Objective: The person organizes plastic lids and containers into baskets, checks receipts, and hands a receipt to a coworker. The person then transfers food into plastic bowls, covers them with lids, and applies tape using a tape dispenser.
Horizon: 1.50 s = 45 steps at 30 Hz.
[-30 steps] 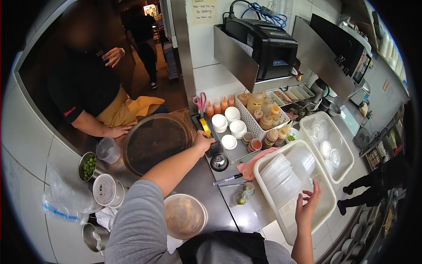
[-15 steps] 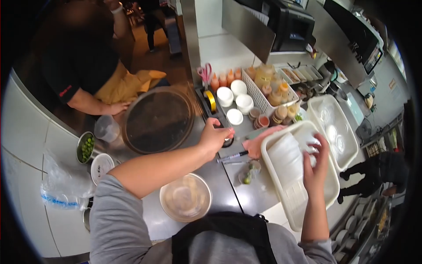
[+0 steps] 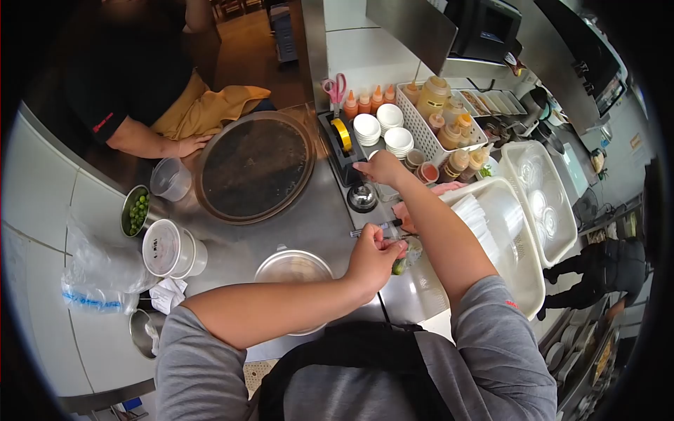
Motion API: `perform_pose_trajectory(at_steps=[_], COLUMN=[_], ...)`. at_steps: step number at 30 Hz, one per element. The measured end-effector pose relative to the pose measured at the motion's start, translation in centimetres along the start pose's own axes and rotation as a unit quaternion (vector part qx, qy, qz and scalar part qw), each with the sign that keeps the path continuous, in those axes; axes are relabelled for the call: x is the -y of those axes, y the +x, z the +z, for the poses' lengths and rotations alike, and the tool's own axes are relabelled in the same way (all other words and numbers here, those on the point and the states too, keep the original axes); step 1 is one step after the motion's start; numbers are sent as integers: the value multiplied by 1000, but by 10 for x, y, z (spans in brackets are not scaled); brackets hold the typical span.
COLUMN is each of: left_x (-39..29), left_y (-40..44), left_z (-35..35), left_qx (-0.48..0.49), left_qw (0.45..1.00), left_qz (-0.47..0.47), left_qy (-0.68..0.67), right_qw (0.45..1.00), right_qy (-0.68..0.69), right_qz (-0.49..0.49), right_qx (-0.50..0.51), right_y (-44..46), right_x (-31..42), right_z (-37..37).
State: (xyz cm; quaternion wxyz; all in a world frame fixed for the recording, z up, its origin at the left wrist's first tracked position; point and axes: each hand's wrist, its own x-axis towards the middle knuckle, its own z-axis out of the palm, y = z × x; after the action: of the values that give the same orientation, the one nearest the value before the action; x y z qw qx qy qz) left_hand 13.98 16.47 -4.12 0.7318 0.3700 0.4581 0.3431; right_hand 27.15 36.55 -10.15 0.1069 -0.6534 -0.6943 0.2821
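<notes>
My left hand [image 3: 373, 263] is closed in a pinch just above the counter's dark seam. What its fingertips hold is too small to make out. Right beside them is a small clear container [image 3: 413, 251] with a green item in it, partly hidden by the hand. Across from it, my right hand [image 3: 386, 170] reaches the front end of a black tape dispenser [image 3: 342, 167] that carries a yellow tape roll [image 3: 341, 134]. Its index finger points to the dispenser and the other fingers are curled; anything in them is hidden. A silver call bell [image 3: 362, 197] stands below that hand.
White cups [image 3: 366, 129] and a basket of sauce bottles [image 3: 420, 121] stand at the back. Right are white trays [image 3: 539, 288] with clear lids. A round dark tray [image 3: 256, 168] and lidded tub [image 3: 161, 247] lie left; a bowl [image 3: 293, 266] is under my left forearm. A co-worker's hand [image 3: 193, 145] rests beside the tray.
My left hand has drawn back from the dispenser and bell toward the small container. My right hand has left the white tray and swung left to the tape dispenser. The view has shifted slightly.
</notes>
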Motion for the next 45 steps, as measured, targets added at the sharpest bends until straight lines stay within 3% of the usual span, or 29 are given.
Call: perform_pose_trajectory(at_steps=[1, 3, 8, 10, 13, 14, 15, 17, 18, 19, 20, 21, 23, 25, 27, 35, 43, 45], left_x=[-1, -4, 4, 2, 1, 4, 3, -4, -5, -9, -19, -27, -31, -36, -36, 16, 53, 63], left_y=[0, 1, 14, 18, 13, 5, 0, -35, -54, -74, -99, -126, -166, -196, -212, -188, -144, -137], left_z=[0, 1, 3, 6, 11, 12, 11, 3, -5, -15, -26, -41, -74, -111, -141, -210, -238, -238], left_qx=[-5, -17, -50, -61, -69, -64, -60, -57, -21, 17, 31, 45, 56, 6, -59, -27, 8, -61], left_qw=[1000, 1000, 997, 996, 995, 996, 996, 996, 991, 981, 980, 979, 984, 986, 983, 977, 974, 956], left_qz=[0, -2, 24, 32, 34, 34, 41, 40, 110, 180, 190, 196, 166, 157, 149, 113, 171, 164], left_qy=[-2, -13, -47, -63, -61, -57, -51, -52, -67, -78, -46, -16, 23, 53, 88, 177, 149, 234], right_qw=[1000, 987, 994, 989, 982, 988, 984, 920, 882, 839, 800, 801, 720, 700, 715, 768, 757, 777], right_qy=[0, 134, 78, -136, -165, -139, 174, 387, 466, 538, 593, 591, 683, 701, 690, 632, 619, 587], right_qz=[-4, 66, 67, -61, -37, -54, 25, 28, 40, 16, -12, -11, -36, -31, -4, 80, 130, 116], right_qx=[4, 52, 44, -22, -80, -51, -1, 52, 60, 79, 92, 97, 121, 130, 113, 61, 163, 194], right_y=[5, 14, 26, 29, 31, 29, 21, -12, -22, -41, -63, -82, -113, -136, -150, -152, -175, -176], right_x=[-3, -10, -22, -29, -32, -26, -25, 13, 31, 50, 70, 84, 109, 121, 129, 105, 108, 102], right_z=[4, 13, 25, 31, 43, 34, 21, -18, -31, -44, -52, -51, -41, -19, 8, 88, 103, 106])
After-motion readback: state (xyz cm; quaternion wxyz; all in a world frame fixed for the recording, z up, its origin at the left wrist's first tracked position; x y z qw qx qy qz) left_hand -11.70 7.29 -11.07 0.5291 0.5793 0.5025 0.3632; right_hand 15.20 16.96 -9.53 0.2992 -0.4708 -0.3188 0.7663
